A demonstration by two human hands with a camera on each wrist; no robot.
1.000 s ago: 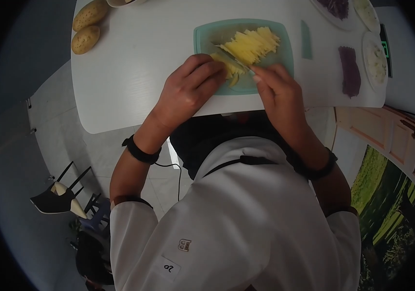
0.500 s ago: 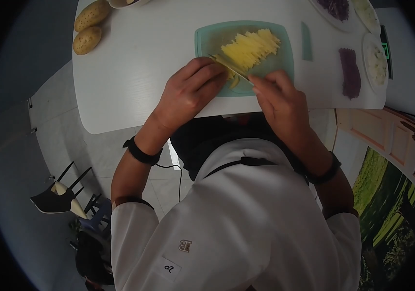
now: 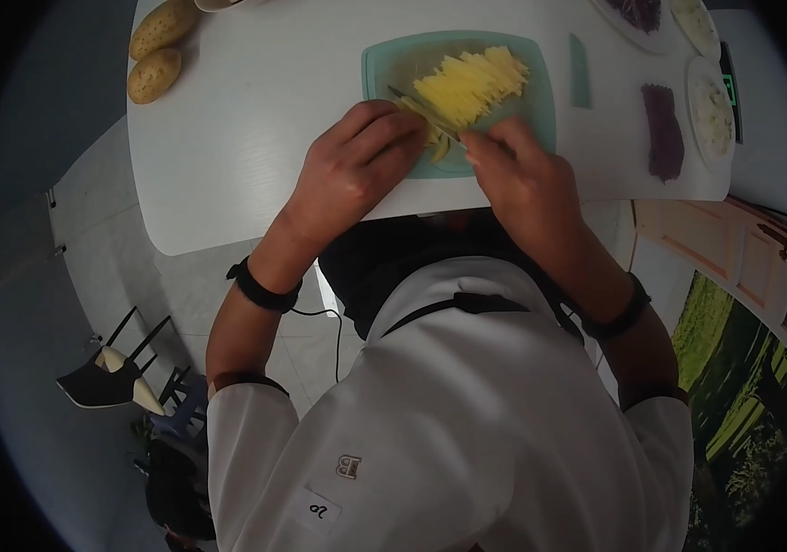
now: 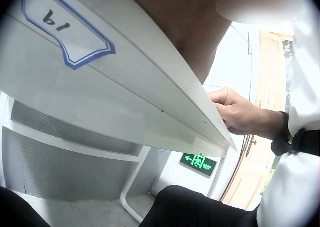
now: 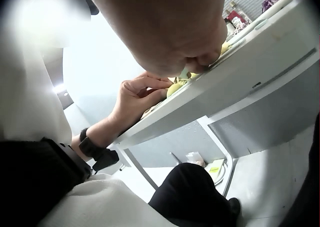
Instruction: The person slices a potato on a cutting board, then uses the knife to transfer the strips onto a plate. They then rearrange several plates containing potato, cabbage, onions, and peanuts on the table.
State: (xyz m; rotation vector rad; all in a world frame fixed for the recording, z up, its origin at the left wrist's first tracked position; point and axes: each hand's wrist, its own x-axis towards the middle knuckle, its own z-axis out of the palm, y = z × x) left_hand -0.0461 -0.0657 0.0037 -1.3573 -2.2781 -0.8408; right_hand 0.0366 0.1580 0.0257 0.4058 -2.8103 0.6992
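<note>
In the head view my right hand (image 3: 527, 175) grips a knife (image 3: 453, 138) by its handle. The blade slants across the green cutting board (image 3: 527, 138), right beside the fingertips of my left hand (image 3: 352, 166). Those fingers are bent over a piece of yellow potato, mostly hidden in the head view. Its rounded yellow end (image 5: 174, 89) shows by the left thumb in the right wrist view. Beyond the blade lies a heap of cut potato strips (image 3: 472, 87), with a few loose slices (image 3: 441, 149) near the board's front edge. In the left wrist view the tabletop hides the work.
Two whole potatoes (image 3: 154, 75) lie at the table's far left, near a partly visible bowl (image 3: 219, 4). Right of the board are a green strip-like piece (image 3: 579, 72), a purple block (image 3: 662, 133) and plates of cut food, one with pale pieces (image 3: 714, 110).
My right hand drew the knife back towards my body, then moved it forward and left again. The left hand stays at the potato with little movement.
</note>
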